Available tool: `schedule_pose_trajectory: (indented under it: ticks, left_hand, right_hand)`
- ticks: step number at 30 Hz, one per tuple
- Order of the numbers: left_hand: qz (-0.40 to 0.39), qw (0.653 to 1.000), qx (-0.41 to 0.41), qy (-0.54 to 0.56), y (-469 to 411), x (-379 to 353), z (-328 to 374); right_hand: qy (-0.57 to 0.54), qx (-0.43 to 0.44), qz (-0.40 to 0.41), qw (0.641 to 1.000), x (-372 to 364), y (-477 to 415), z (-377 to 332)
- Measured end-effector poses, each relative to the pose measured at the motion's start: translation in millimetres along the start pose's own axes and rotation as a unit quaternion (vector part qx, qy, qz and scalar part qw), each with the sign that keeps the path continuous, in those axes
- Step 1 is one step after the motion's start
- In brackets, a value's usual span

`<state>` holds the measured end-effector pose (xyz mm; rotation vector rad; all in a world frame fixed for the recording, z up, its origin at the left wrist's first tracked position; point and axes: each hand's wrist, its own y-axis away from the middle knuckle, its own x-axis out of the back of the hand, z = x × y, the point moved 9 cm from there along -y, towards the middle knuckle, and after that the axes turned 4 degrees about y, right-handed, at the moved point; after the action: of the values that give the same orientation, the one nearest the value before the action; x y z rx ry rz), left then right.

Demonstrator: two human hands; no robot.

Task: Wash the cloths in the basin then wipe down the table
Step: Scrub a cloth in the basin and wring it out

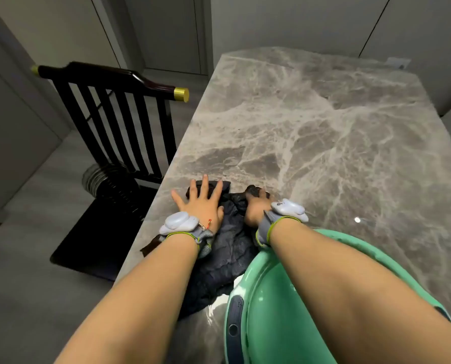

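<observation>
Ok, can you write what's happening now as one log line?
left hand: flat on dark cloth | right hand: grips bunched cloth | green basin: on table, beside cloth

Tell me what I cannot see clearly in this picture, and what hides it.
Head view:
- Inside of the green plastic basin: covered by the right forearm, cut by the bottom edge; water cannot be judged.
- Dark crumpled cloth: one piece or two, unclear; partly under the flat left hand and gripping right hand.
- Ribbed shiny object behind the black wooden chair: too dim to name.
</observation>
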<state>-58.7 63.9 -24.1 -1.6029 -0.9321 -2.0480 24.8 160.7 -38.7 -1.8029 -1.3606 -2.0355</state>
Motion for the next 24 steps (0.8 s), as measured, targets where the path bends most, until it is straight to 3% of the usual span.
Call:
schedule_pose_trajectory:
  ticks: [6,9,11,14,15,18,20,21,22,24]
  left_hand:
    - [-0.002,0.998,0.026,0.065,-6.0,-6.8,1.1]
    - [0.028,0.977,0.078,0.198,-8.4,2.9,1.0]
    - [0.056,0.939,0.114,0.319,-8.3,16.5,5.4]
    - [0.041,0.866,0.152,0.475,2.3,40.8,30.8]
    - [0.014,0.853,0.153,0.499,1.2,41.5,38.5]
    - [-0.085,0.837,0.126,0.525,19.3,49.4,86.6]
    - [-0.131,0.819,0.116,0.547,41.3,48.9,116.4]
    - [-0.14,0.824,0.102,0.539,50.5,49.0,129.2]
    - [-0.142,0.836,0.088,0.523,53.0,48.4,135.5]
    - [-0.141,0.891,0.026,0.431,69.7,46.9,157.9]
  right_hand:
    - [-0.054,-0.002,0.035,0.998,21.5,-2.9,-0.4]
    - [-0.241,-0.019,0.052,0.969,29.8,1.9,10.6]
    - [-0.439,-0.038,0.026,0.897,36.0,11.0,19.7]
    - [-0.718,-0.084,-0.006,0.691,42.7,39.4,39.4]
    - [-0.756,-0.077,-0.031,0.649,43.7,43.9,36.0]
    - [-0.805,-0.037,-0.032,0.592,60.5,66.7,50.4]
    - [-0.818,-0.028,-0.014,0.574,66.7,85.0,71.3]
    - [-0.807,-0.035,-0.006,0.589,65.8,93.3,82.4]
    - [-0.791,-0.044,-0.008,0.611,60.4,95.1,87.4]
    - [-0.723,-0.074,-0.005,0.687,45.0,110.8,115.5]
